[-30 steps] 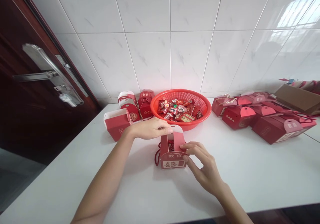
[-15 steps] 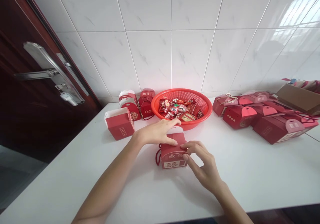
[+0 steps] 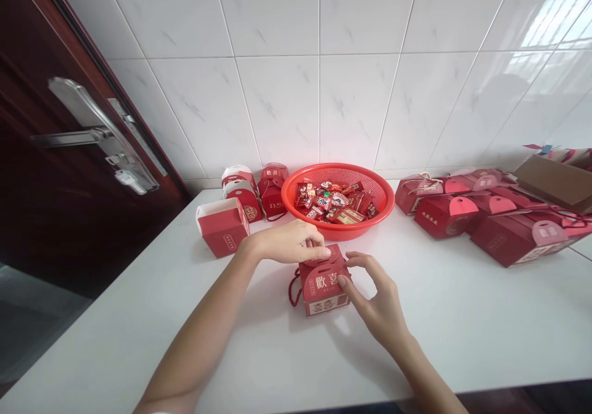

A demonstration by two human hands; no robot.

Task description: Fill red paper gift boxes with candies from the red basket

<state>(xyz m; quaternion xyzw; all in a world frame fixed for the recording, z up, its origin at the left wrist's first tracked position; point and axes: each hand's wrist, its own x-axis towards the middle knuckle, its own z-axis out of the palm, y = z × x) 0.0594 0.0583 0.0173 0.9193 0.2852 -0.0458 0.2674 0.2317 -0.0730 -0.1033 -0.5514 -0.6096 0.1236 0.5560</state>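
Observation:
A small red gift box (image 3: 326, 287) with light lettering stands on the white table between my hands. Its front flap leans inward over the top. My left hand (image 3: 293, 242) is at the back of the box, fingers curled and thumb on the top flap; its grip is partly hidden behind the thumb. At the right side, my right hand (image 3: 377, 297) has its thumb on the front flap and its forefinger on the box's far right edge. A dark red cord (image 3: 294, 289) loops out at the box's left side.
Behind the box is a red plastic basket (image 3: 289, 207) of wrapped sweets (image 3: 333, 203). An open red box (image 3: 223, 229) and other red boxes stand back left. Several closed red boxes (image 3: 518, 236) and a brown carton (image 3: 555, 181) are at the right. A tiled wall borders the table (image 3: 462, 334).
The box's front flap has tilted up and inward, showing more lettering. My left fingers have curled in toward the back flap, which has folded down. My right hand has stayed beside the box.

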